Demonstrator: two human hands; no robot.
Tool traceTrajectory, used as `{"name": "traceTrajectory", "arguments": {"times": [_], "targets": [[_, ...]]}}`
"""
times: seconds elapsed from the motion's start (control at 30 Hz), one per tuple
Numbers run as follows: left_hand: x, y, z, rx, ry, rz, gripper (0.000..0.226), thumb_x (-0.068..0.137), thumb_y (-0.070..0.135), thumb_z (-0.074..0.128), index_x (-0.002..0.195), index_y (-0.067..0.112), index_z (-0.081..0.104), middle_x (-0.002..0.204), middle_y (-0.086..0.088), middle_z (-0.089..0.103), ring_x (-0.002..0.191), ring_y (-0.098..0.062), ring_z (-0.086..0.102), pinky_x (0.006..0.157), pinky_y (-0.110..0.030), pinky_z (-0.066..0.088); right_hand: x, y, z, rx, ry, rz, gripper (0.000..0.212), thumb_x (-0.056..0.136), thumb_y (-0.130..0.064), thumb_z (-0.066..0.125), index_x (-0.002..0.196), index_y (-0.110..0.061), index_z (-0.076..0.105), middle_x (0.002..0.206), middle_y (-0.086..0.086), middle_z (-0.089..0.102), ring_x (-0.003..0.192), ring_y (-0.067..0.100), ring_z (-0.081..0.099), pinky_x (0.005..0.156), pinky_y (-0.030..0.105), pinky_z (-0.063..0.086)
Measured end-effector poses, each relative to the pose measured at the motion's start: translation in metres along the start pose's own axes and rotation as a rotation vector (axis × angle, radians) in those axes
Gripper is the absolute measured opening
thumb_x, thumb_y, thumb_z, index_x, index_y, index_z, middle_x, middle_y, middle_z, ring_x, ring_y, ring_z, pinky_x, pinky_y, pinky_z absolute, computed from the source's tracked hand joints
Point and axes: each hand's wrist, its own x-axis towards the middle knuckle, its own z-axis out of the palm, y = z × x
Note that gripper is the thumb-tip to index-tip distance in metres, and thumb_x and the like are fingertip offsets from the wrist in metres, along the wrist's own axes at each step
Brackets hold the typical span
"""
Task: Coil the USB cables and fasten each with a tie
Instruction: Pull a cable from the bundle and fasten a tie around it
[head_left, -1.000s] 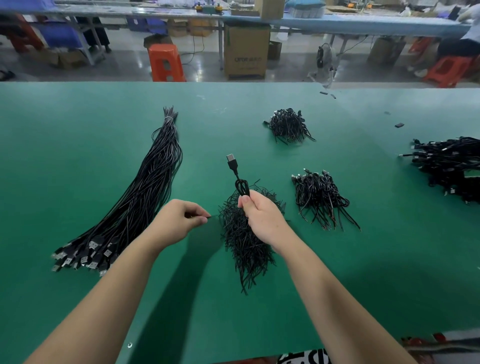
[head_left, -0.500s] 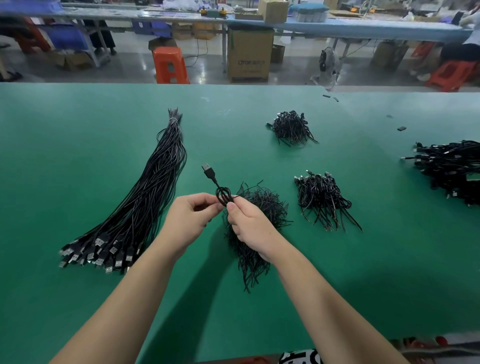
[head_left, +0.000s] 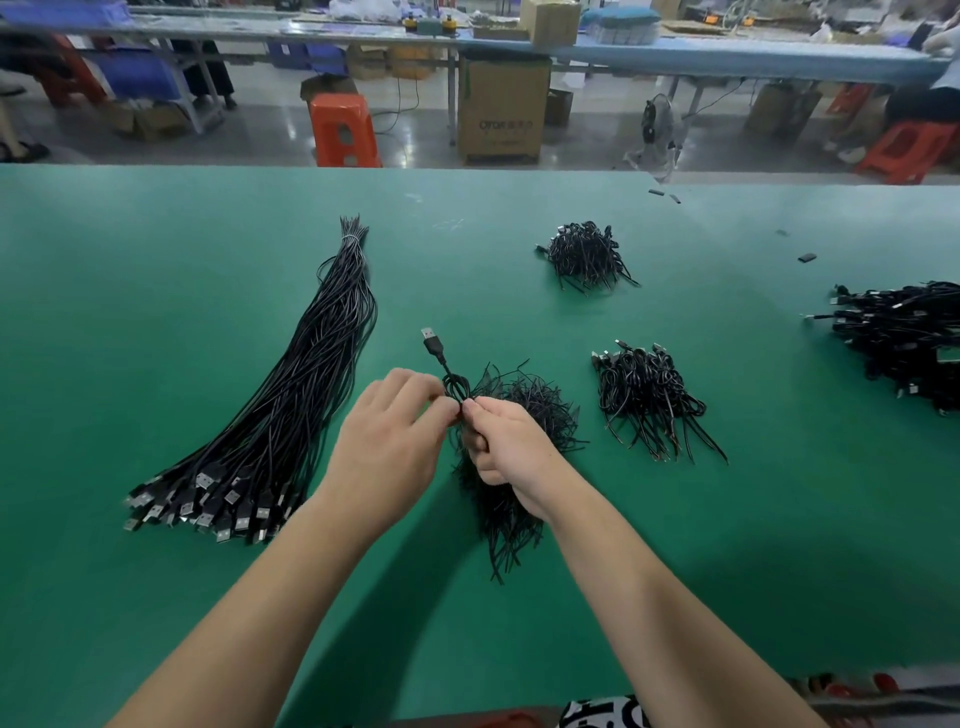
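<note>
Both hands meet over the tie pile (head_left: 511, 467): right hand (head_left: 511, 454) grips the coiled cable (head_left: 453, 387), left hand (head_left: 392, 441) pinches at the coil, likely twisting a tie; supply sits directly underneath.

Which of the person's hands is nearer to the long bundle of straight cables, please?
Left. The left hand is just beside the long bundle, while the right hand is farther away, over the pile of ties.
</note>
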Motion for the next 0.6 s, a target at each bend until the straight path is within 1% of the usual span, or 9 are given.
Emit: {"name": "traceTrajectory", "arguments": {"times": [0.07,0.1,0.17,0.27,0.33,0.37,0.47,0.53,0.6], "targets": [[0.003,-0.005,-0.004,-0.018,0.014,0.127,0.014,0.087,-0.004,0.065,0.09,0.008,0.072,0.106,-0.009,0.069,0.112,-0.029,0.064,0.09,-0.04,0.05,-0.002,-0.001,-0.004,0.051,-0.117,0.032,0.032,0.105,-0.03,0.044,0.075,-0.022,0.051,0.062,-0.004,0.034,0.046,0.008,0.018,0.038,0.019,0.013],[0.005,-0.006,-0.005,-0.056,0.018,0.156,0.016,0.091,-0.003,0.061,0.091,0.008,0.072,0.11,-0.008,0.07,0.118,-0.026,0.063,0.097,-0.04,0.049,-0.003,-0.002,-0.006,0.072,-0.173,0.038,0.03,0.102,-0.032,0.047,0.075,-0.024,0.056,0.062,-0.004,0.035,0.047,0.008,0.018,0.038,0.019,0.013],[0.008,-0.01,-0.009,-0.13,0.019,0.162,0.022,0.097,0.001,0.053,0.09,0.008,0.073,0.108,-0.005,0.072,0.111,-0.021,0.068,0.1,-0.04,0.05,-0.005,-0.003,-0.01,0.079,-0.258,0.04,0.026,0.097,-0.037,0.05,0.079,-0.024,0.064,0.062,-0.005,0.038,0.047,0.009,0.02,0.038,0.019,0.014],[0.009,-0.014,-0.011,-0.127,0.0,0.104,0.014,0.093,0.005,0.062,0.086,0.012,0.072,0.093,0.004,0.072,0.085,-0.018,0.069,0.083,-0.037,0.047,-0.005,-0.002,-0.01,0.057,-0.327,0.042,0.029,0.098,-0.039,0.049,0.081,-0.024,0.067,0.063,-0.005,0.041,0.048,0.009,0.021,0.039,0.019,0.016],[0.008,-0.014,-0.012,-0.169,-0.025,0.001,0.01,0.092,0.01,0.064,0.084,0.014,0.07,0.082,0.008,0.068,0.075,-0.019,0.063,0.072,-0.037,0.04,-0.005,0.0,-0.008,0.045,-0.342,0.026,0.03,0.101,-0.037,0.045,0.083,-0.022,0.065,0.065,-0.005,0.043,0.048,0.008,0.023,0.04,0.019,0.017],[0.008,-0.013,-0.013,-0.218,-0.035,-0.059,0.01,0.092,0.013,0.063,0.085,0.014,0.07,0.079,0.008,0.066,0.074,-0.018,0.06,0.071,-0.037,0.039,-0.005,0.001,-0.006,0.042,-0.343,0.008,0.03,0.102,-0.036,0.043,0.086,-0.02,0.062,0.066,-0.005,0.044,0.049,0.008,0.024,0.04,0.018,0.018],[0.007,-0.012,-0.014,-0.36,-0.029,-0.233,0.008,0.091,0.015,0.063,0.086,0.015,0.069,0.08,0.014,0.064,0.078,-0.011,0.055,0.077,-0.029,0.041,-0.005,0.004,0.0,-0.007,-0.3,-0.076,0.03,0.106,-0.036,0.039,0.091,-0.016,0.056,0.068,-0.006,0.041,0.051,0.008,0.023,0.044,0.018,0.02],[0.008,-0.01,-0.015,-0.449,-0.031,-0.374,0.008,0.091,0.016,0.065,0.086,0.02,0.07,0.081,0.02,0.063,0.08,-0.006,0.058,0.077,-0.021,0.043,-0.005,0.006,0.004,-0.112,-0.226,-0.146,0.032,0.109,-0.035,0.035,0.09,-0.019,0.055,0.068,-0.009,0.037,0.052,0.007,0.024,0.046,0.019,0.021],[0.009,-0.009,-0.016,-0.535,-0.051,-0.527,0.014,0.091,0.015,0.068,0.083,0.026,0.069,0.078,0.02,0.067,0.081,-0.005,0.062,0.074,-0.014,0.044,-0.005,0.006,0.008,-0.286,-0.137,-0.23,0.032,0.11,-0.034,0.034,0.087,-0.026,0.055,0.064,-0.014,0.039,0.051,0.004,0.029,0.05,0.019,0.026]]}}
